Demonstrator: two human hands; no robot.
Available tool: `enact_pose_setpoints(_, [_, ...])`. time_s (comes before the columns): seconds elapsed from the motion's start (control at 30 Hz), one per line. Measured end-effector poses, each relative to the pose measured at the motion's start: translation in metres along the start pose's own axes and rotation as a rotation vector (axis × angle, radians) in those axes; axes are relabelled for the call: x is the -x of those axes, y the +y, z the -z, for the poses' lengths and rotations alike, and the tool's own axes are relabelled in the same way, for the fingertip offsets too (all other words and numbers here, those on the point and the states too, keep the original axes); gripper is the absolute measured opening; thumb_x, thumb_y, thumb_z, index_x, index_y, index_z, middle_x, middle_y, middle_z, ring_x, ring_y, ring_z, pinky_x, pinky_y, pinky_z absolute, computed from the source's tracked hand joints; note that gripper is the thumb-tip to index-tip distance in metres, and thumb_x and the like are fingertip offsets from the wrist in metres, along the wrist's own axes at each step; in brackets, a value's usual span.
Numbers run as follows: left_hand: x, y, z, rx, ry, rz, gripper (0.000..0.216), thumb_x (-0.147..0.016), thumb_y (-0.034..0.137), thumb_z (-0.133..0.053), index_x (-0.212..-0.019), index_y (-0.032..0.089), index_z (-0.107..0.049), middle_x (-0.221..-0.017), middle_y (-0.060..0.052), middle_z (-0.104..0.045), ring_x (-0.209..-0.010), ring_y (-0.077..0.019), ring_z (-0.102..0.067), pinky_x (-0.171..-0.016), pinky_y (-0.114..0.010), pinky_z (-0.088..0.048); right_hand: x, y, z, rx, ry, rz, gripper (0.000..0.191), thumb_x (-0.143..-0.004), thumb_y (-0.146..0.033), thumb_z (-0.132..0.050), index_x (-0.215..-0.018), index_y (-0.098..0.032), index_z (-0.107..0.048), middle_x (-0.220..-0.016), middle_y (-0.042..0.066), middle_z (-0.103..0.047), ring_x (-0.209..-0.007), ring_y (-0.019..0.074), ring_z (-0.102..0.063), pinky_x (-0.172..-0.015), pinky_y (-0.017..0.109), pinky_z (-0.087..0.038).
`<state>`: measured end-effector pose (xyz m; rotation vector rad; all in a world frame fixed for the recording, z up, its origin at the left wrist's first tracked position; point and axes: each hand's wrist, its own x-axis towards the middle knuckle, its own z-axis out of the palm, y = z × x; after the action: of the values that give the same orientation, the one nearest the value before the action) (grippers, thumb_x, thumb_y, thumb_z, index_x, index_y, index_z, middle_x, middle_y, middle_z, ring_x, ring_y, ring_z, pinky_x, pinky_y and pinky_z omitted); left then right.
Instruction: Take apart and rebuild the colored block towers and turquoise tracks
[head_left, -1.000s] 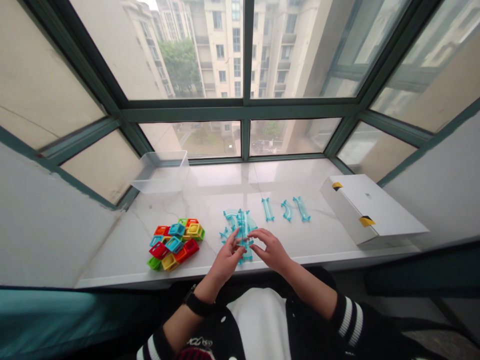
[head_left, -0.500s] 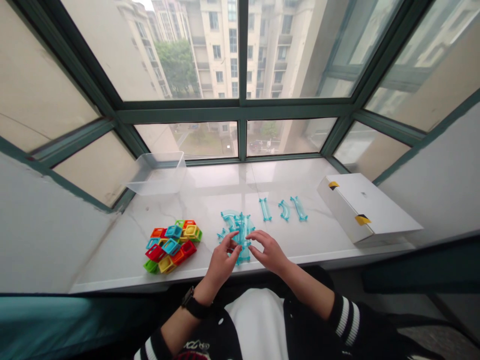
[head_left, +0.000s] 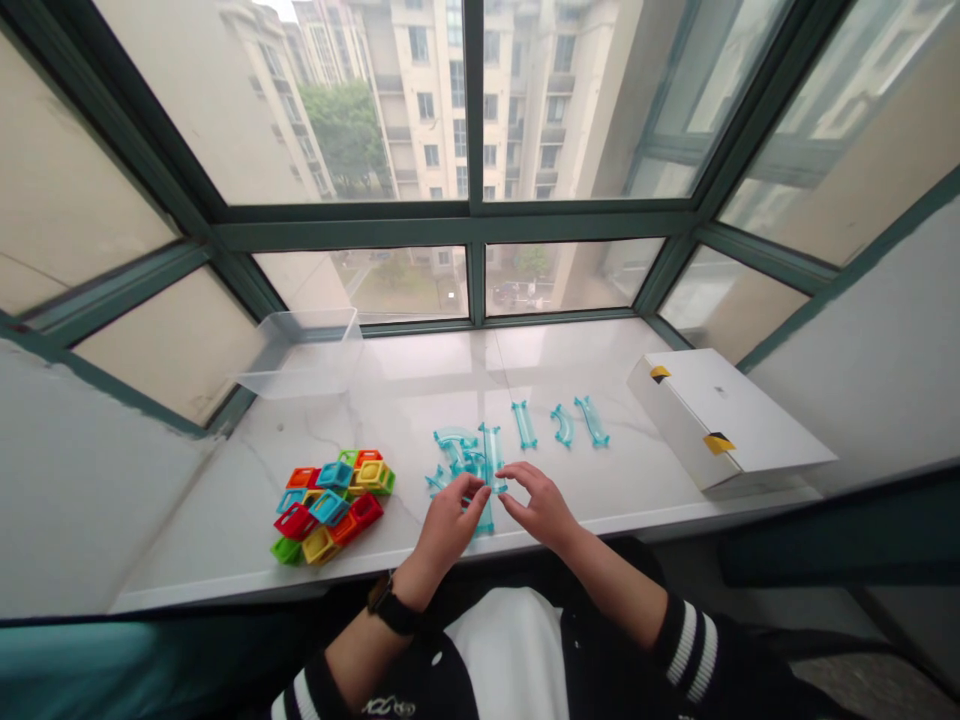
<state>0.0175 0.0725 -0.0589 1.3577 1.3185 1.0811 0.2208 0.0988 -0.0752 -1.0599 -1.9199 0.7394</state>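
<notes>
A straight translucent blue track piece (head_left: 490, 450) stands out lengthwise from between my two hands. My left hand (head_left: 450, 515) pinches its near end with thumb and fingers pressed together. The thumb and forefinger of my right hand (head_left: 541, 508) are closed about the same end from the other side. Beneath and left of it lies a loose pile of curved blue track pieces (head_left: 456, 440), partly covered by my left fingers. Another blue piece (head_left: 486, 518) shows below the hands near the sill's front edge.
Farther right lie two straight track pieces (head_left: 524, 425) and a curved one (head_left: 562, 426). Colourful square blocks (head_left: 330, 507) are heaped at left. A clear plastic bin (head_left: 300, 375) stands by the window, and a white box (head_left: 739, 415) sits at right on the marble sill (head_left: 420, 375).
My left thumb and fingers have come together from a wider gap. The right hand has hardly moved. The view has shifted slightly, so the scene sits a little farther left.
</notes>
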Motion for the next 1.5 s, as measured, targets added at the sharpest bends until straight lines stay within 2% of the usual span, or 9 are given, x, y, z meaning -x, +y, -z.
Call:
enact_pose_setpoints(0.1, [-0.015, 0.001, -0.009, -0.099, -0.05, -0.019, 0.018, -0.093, 0.04, -0.07, -0.084, 0.025, -0.071, -0.085, -0.004, -0.073, -0.076, -0.0217, -0.063, -0.072, -0.031, -0.045, -0.002, 0.009, 0.007, 0.017, 0.017, -0.014, 0.031, -0.092, -0.022, -0.067, -0.122, -0.028, -0.071, -0.116, 0.007, -0.073, -0.11, 0.0253, -0.068, -0.101, 0.044, -0.056])
enact_pose_setpoints(0.23, [-0.037, -0.003, -0.027, -0.184, -0.097, -0.041, 0.014, -0.092, 0.037, -0.069, -0.088, 0.024, -0.072, -0.086, -0.005, -0.073, -0.079, -0.0229, -0.065, -0.076, -0.034, -0.047, -0.004, 0.028, 0.019, 0.046, 0.038, -0.053, 0.032, -0.096, -0.024, -0.064, -0.127, -0.03, -0.07, -0.118, 0.007, -0.073, -0.103, 0.0242, -0.07, -0.098, 0.044, -0.057])
enact_pose_setpoints(0.33, [-0.054, -0.01, -0.042, -0.191, -0.109, -0.044, 0.017, -0.092, 0.034, -0.067, -0.101, 0.022, -0.075, -0.103, -0.009, -0.075, -0.087, -0.0246, -0.068, -0.083, -0.038, -0.051, -0.008, 0.046, 0.028, 0.08, 0.065, -0.095, 0.032, -0.097, -0.025, -0.062, -0.127, -0.028, -0.071, -0.114, 0.007, -0.074, -0.096, 0.0234, -0.07, -0.093, 0.042, -0.058])
enact_pose_setpoints(0.5, [-0.077, -0.024, -0.068, -0.12, -0.181, -0.018, 0.04, -0.092, 0.033, -0.066, -0.129, 0.018, -0.07, -0.128, -0.016, -0.068, -0.103, -0.0266, -0.07, -0.091, -0.041, -0.055, -0.019, 0.078, 0.04, 0.17, 0.121, -0.153, 0.034, -0.094, -0.023, -0.061, -0.126, -0.026, -0.073, -0.11, 0.007, -0.074, -0.092, 0.0241, -0.068, -0.09, 0.043, -0.058])
enact_pose_setpoints(0.73, [-0.104, -0.044, -0.095, -0.051, -0.202, 0.16, 0.058, -0.086, 0.031, -0.075, -0.141, 0.015, -0.064, -0.145, -0.02, -0.061, -0.111, -0.0272, -0.069, -0.109, -0.045, -0.049, -0.04, 0.117, 0.039, 0.262, 0.108, -0.211, 0.038, -0.091, -0.014, -0.059, -0.125, -0.023, -0.075, -0.112, 0.008, -0.074, -0.093, 0.0236, -0.069, -0.093, 0.041, -0.057])
enact_pose_setpoints(0.87, [-0.114, -0.05, -0.102, -0.004, -0.183, 0.268, 0.066, -0.087, 0.03, -0.072, -0.15, 0.014, -0.057, -0.153, -0.02, -0.057, -0.119, -0.0277, -0.066, -0.11, -0.042, -0.048, -0.052, 0.13, 0.034, 0.343, 0.067, -0.264, 0.04, -0.09, -0.01, -0.06, -0.126, -0.021, -0.074, -0.115, 0.009, -0.074, -0.101, 0.0234, -0.069, -0.097, 0.039, -0.055])
enact_pose_setpoints(1.1, [-0.124, -0.059, -0.112, -0.006, -0.164, 0.344, 0.073, -0.085, 0.03, -0.074, -0.153, 0.013, -0.053, -0.15, -0.018, -0.061, -0.125, -0.0272, -0.064, -0.11, -0.036, -0.046, -0.062, 0.146, 0.026, 0.408, 0.005, -0.322, 0.043, -0.09, -0.006, -0.059, -0.128, -0.021, -0.074, -0.12, 0.009, -0.074, -0.105, 0.0217, -0.069, -0.101, 0.035, -0.054])
enact_pose_setpoints(1.23, [-0.127, -0.062, -0.116, -0.011, -0.152, 0.376, 0.076, -0.083, 0.029, -0.076, -0.153, 0.012, -0.053, -0.157, -0.02, -0.054, -0.131, -0.0301, -0.062, -0.112, -0.037, -0.045, -0.062, 0.154, 0.022, 0.42, -0.012, -0.33, 0.044, -0.089, -0.005, -0.06, -0.127, -0.021, -0.074, -0.12, 0.01, -0.074, -0.107, 0.0221, -0.069, -0.103, 0.034, -0.052])
enact_pose_setpoints(1.5, [-0.126, -0.064, -0.116, 0.005, -0.157, 0.424, 0.08, -0.082, 0.03, -0.079, -0.155, 0.013, -0.05, -0.157, -0.02, -0.055, -0.139, -0.0328, -0.057, -0.115, -0.039, -0.043, -0.06, 0.164, 0.017, 0.417, -0.011, -0.325, 0.044, -0.09, -0.005, -0.059, -0.128, -0.021, -0.073, -0.119, 0.009, -0.073, -0.108, 0.0215, -0.068, -0.103, 0.034, -0.052])
